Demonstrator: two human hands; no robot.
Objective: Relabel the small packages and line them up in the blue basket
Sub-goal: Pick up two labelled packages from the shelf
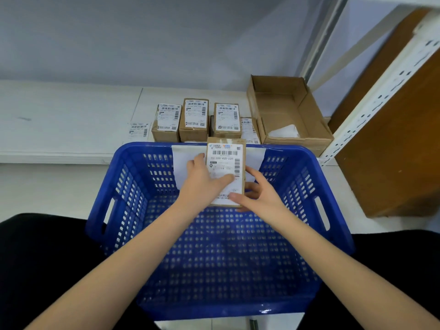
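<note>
Small package (pixel 225 171) held over the far part of the blue basket (pixel 333 186) — left hand (pixel 202 184) pressing flat on its label, probably smoothing it; right hand (pixel 258 194) clamped on the near right edge as support. Other packages (pixel 194 120) wait on the shelf beyond.

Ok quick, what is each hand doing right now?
Left hand: flat fingers pressing the label on the package.
Right hand: fingers curled round the package's lower right edge, holding it.
</note>
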